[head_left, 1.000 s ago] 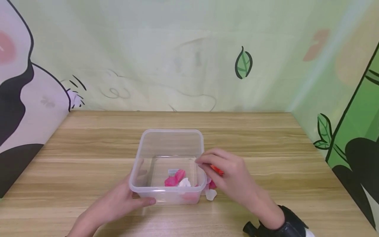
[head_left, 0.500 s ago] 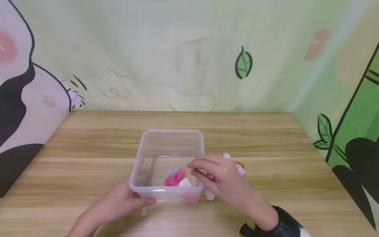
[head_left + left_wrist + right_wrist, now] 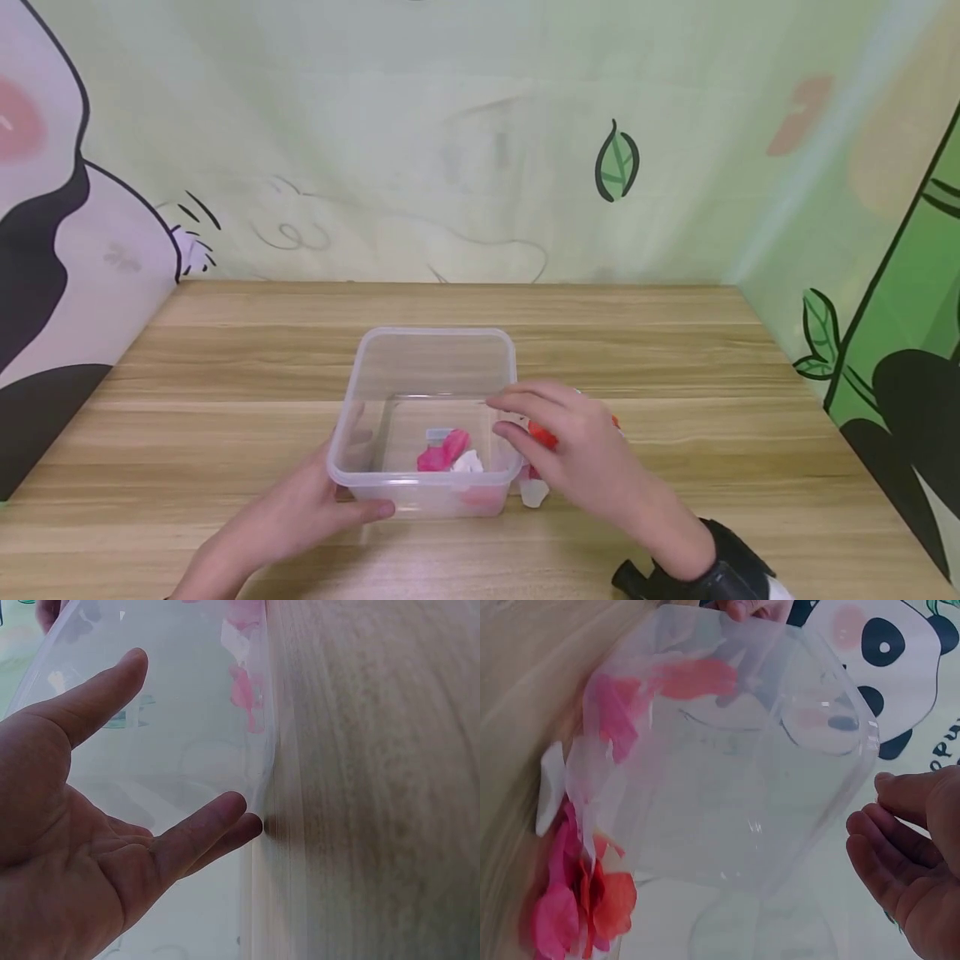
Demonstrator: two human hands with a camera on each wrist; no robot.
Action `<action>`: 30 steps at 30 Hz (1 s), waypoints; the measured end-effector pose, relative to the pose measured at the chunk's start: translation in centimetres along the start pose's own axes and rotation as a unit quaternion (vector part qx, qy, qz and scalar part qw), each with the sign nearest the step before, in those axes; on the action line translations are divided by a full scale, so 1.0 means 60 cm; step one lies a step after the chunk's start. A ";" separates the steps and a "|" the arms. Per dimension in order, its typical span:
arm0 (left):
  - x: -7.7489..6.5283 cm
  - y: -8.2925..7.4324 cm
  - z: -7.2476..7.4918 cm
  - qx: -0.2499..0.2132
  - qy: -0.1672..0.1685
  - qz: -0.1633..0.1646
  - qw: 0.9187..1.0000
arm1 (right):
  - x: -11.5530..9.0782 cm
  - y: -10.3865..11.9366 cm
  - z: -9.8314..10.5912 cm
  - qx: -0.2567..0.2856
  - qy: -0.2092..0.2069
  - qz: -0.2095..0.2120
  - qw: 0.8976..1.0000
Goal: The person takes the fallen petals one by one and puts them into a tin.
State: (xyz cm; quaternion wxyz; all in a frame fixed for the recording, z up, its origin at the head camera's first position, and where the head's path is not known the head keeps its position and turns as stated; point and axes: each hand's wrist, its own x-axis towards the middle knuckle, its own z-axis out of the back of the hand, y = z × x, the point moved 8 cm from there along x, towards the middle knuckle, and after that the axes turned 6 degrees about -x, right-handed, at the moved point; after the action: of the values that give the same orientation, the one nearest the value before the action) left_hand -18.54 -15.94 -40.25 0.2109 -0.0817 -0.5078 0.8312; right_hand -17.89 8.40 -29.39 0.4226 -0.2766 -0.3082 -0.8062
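A clear plastic box (image 3: 420, 493) stands open-topped on the table. Inside it lie a few petals, with a pink petal (image 3: 444, 452) and a white petal (image 3: 468, 462) showing most plainly. My left hand (image 3: 296, 500) rests against its near left corner, thumb along the front wall and fingers by the left side. In the left wrist view, that thumb and the visible fingers are extended. Over the box's right rim hovers my right hand (image 3: 573, 437), thumb and forefinger a little apart, with nothing visible between them. Partly hidden beneath it, red petals (image 3: 611, 904) lie beside the box.
Pink petals (image 3: 555, 922) and a white petal (image 3: 533, 493) also lie in the loose pile against the box's right wall. The wooden table (image 3: 255, 350) runs back to a printed cloth wall (image 3: 375, 167). A black strap (image 3: 723, 558) circles the right wrist.
My right hand shifts left over the box rim, then back to the right, its thumb and forefinger parting slightly. The left hand and the box stay still.
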 end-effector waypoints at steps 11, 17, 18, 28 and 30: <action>-0.001 -0.001 0.001 -0.002 -0.004 -0.004 1.000 | -0.013 -0.064 0.024 -0.054 0.013 -0.069 0.996; 0.000 -0.006 -0.004 -0.041 0.017 -0.022 0.999 | -0.022 -0.091 0.025 -0.075 0.036 -0.110 0.990; 0.000 -0.006 -0.004 -0.040 0.016 -0.022 0.999 | -0.022 -0.094 0.025 -0.076 0.041 -0.116 0.989; -0.001 -0.003 -0.001 -0.019 0.006 -0.005 1.000 | -0.043 -0.138 -0.018 -0.083 0.159 -0.193 0.965; -0.001 -0.003 -0.001 -0.016 0.005 -0.005 1.000 | -0.048 -0.145 -0.030 -0.076 0.178 -0.201 0.960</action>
State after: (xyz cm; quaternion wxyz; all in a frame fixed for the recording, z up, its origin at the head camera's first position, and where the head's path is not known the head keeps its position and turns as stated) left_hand -18.43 -15.82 -40.14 0.2159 -0.0866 -0.5207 0.8215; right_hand -24.22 12.50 -34.87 0.2778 -0.0929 -0.2150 -0.9316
